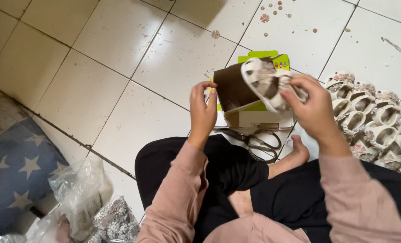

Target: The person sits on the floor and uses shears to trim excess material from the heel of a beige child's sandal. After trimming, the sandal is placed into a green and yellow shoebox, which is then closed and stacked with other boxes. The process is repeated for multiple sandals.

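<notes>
Cream-white, the small strappy sandal (265, 83) sits clamped in the right hand (315, 110), held above an open shoebox (254, 118) on the tiled floor (119, 58). The left hand (202, 112) pinches the brown paper sheet (233, 86) beside it, with scissors (256, 141) lying just under the box and more sandals (376, 121) heaped to the right.

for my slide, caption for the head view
Both hands, left hand and right hand, hold a white sandal over a shoebox.

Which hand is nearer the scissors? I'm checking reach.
Left. The left hand is just up and left of the scissors; the right hand, holding the sandal, sits farther up right.
</notes>
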{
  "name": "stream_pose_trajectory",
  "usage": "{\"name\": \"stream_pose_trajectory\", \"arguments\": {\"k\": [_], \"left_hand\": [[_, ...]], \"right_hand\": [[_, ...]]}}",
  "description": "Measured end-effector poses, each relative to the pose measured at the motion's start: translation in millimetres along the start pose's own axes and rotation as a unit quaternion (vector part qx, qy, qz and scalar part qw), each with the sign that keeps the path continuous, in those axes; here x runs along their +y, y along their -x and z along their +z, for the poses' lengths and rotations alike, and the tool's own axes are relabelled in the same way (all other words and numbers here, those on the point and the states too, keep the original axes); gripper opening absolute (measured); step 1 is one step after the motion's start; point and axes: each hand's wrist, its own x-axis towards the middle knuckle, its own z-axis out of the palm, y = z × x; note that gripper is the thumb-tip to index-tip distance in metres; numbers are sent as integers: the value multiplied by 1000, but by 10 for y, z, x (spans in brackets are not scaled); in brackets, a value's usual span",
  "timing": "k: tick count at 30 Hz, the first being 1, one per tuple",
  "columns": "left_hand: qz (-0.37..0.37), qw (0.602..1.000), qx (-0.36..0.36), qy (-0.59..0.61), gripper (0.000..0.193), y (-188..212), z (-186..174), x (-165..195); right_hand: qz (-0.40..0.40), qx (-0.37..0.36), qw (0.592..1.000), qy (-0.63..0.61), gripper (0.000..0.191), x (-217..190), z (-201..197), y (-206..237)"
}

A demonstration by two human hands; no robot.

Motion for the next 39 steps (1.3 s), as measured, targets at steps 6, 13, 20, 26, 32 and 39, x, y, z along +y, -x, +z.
{"name": "stream_pose_trajectory", "arguments": {"k": [6, 13, 20, 26, 32, 39], "left_hand": [[52, 990, -71, -110, 92, -399, 132, -265], [23, 980, -178, -82, 100, -760, -95, -218], [36, 977, -191, -85, 94, -862, -118, -310], [68, 987, -143, -37, 68, -920, -45, -502], [80, 985, -105, -114, 60, -786, 8, -461], [73, 986, -115, -97, 98, -554, 2, -329]], "right_hand": [[-195, -167, 912, 321, 14, 403, 590, -759], [-201, -133, 838, 490, 14, 989, 1132, -964], [-35, 2, 951, 306, 18, 969, 516, -742], [271, 12, 961, 57, 33, 1541, 18, -410], [345, 12, 936, 63, 22, 1861, 180, -345], [247, 50, 891, -378, 90, 1219, -423, -150]]}}
